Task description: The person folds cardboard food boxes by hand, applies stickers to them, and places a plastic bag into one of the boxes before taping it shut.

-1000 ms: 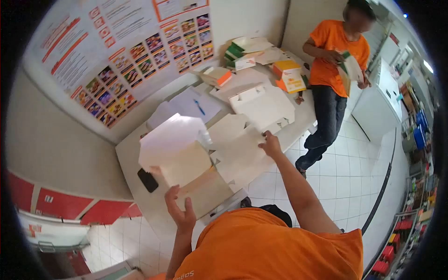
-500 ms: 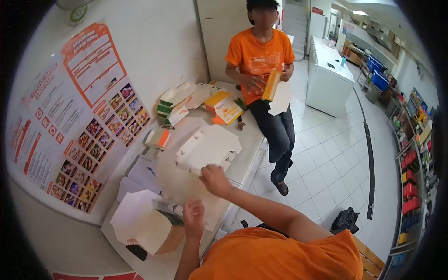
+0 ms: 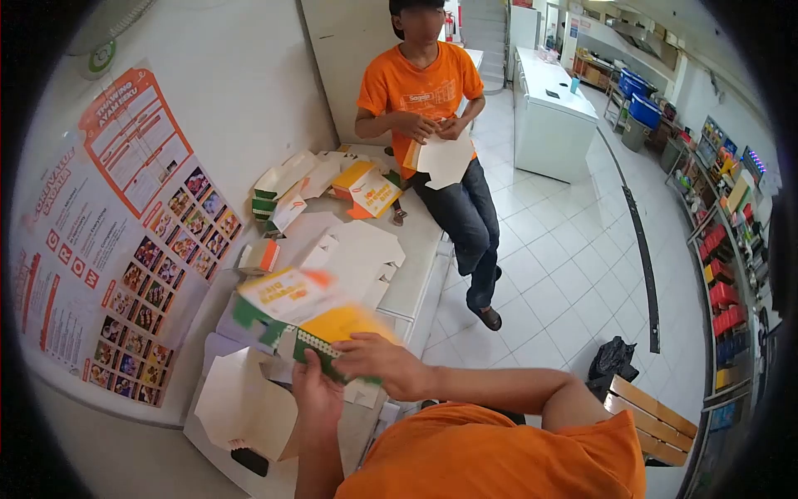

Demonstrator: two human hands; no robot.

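Note:
A green, yellow and white printed carton (image 3: 287, 301), partly smeared by motion, is held over the counter. My left hand (image 3: 318, 395) grips its lower edge, thumb on the green side. Just right of that, my right hand (image 3: 382, 364) has its fingers on the yellow part of the same carton. An open box with a white inside (image 3: 245, 403) stands left of my left hand. Beyond the held carton, white unfolded card (image 3: 357, 258) lies on the counter.
A person (image 3: 424, 108) in an orange shirt sits on the counter's far end, holding a white card piece (image 3: 445, 158). Folded cartons (image 3: 366, 187) lie beside them. A poster (image 3: 125, 241) hangs on the left wall. A slatted wooden bench (image 3: 652, 416) and black bag (image 3: 613, 358) are at right.
The carton between my hands now shows its printed side instead of a blurred pale one. The view has shifted right. The other person's hands have come together on their card.

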